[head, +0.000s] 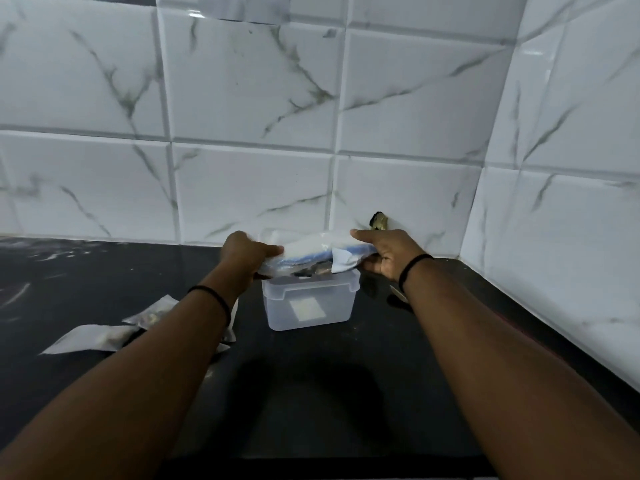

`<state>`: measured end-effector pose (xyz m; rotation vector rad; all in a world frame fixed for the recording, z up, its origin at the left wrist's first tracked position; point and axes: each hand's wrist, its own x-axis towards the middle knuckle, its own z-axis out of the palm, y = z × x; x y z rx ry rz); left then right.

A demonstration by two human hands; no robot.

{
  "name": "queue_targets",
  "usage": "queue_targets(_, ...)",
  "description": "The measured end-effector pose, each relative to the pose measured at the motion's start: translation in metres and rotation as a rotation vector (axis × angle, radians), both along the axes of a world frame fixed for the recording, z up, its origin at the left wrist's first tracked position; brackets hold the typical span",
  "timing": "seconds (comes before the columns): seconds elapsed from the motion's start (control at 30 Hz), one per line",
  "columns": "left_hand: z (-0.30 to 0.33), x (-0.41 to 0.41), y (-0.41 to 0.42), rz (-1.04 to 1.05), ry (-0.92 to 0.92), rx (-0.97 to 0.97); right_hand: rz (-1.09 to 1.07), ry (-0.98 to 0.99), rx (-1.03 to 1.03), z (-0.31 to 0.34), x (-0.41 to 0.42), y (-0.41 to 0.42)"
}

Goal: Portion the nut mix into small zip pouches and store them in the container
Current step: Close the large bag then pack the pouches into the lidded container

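Both hands held a bag [313,252] just above the box [309,299]. The left hand [244,254] pinched its left end, the right hand [386,256] its right end. Pouches [104,336] lay left of the box.

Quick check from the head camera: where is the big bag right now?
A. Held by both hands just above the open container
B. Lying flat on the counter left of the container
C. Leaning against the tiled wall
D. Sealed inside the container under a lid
A: the left hand and right hand grip the ends of the bag just above the container, which has no lid on.
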<state>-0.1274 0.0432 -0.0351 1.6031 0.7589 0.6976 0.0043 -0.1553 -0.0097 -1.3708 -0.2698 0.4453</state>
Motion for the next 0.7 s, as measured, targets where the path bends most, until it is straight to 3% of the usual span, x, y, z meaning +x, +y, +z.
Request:
queue_targets(0.07, 0.003, 0.007, 0.003, 0.098, 0.135, 0.288, 0.003, -0.043, -0.017, -0.004, 0.006, 0.013)
queue_targets(0.17, 0.008, 0.014, 0.005, 0.074, 0.32, 0.546, -0.045, -0.168, -0.125, -0.015, 0.017, 0.029)
queue_targets(0.27, 0.006, 0.022, 0.004, 0.013, 0.498, 0.753, -0.099, -0.529, -0.507, -0.02, 0.017, 0.035)
queue_targets(0.43, 0.001, 0.036, -0.011, -0.079, 0.598, 0.977, 0.014, -0.9, -0.895, -0.032, 0.02, 0.043)
queue_targets(0.57, -0.008, 0.038, -0.019, 0.045, 0.703, 1.217, -0.054, -1.2, -1.105, -0.036, 0.018, 0.046)
queue_targets(0.63, -0.01, 0.038, -0.02, 0.153, 0.682, 1.348, -0.14, -1.338, -1.166, -0.033, 0.015, 0.047)
queue_targets(0.7, -0.007, 0.041, -0.024, 0.138, 0.606, 1.392, -0.183, -1.366, -1.097, -0.028, 0.012, 0.05)
